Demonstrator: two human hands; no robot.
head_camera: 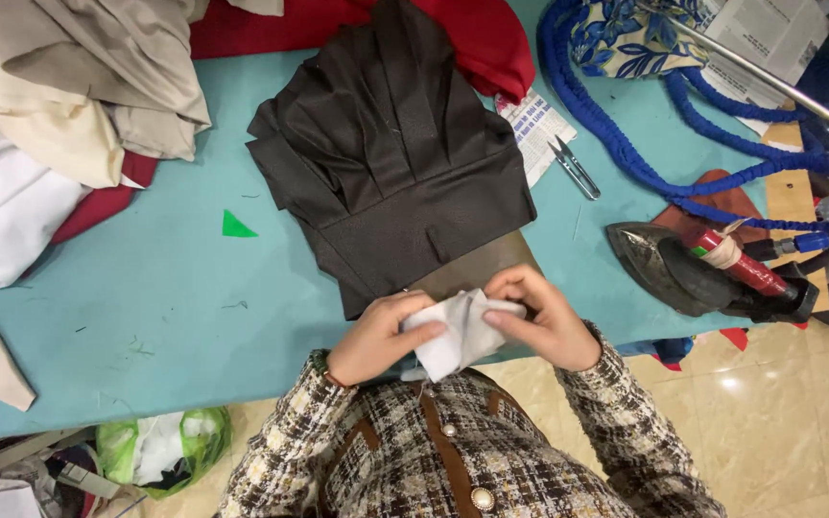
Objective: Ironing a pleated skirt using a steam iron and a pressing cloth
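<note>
Just below the stack of dark brown fabric pieces (390,163), both hands are pinching a small white cloth piece (455,331): left hand (376,338) fingers clamped on its left edge, right hand (541,321) fingers closed over its right. The cloth is creased and folded, hiding its underside. Right of the stack are lying thread snips (573,168) and a steam iron (698,273); a green triangle scrap (236,226) is lying left on the teal table (146,307).

Both hands on a white cloth piece, near table edge.
I see left hand (376,338) and right hand (544,319) pinching white cloth (458,331); dark pleated fabric (390,153) just beyond, iron (688,269) right.
</note>
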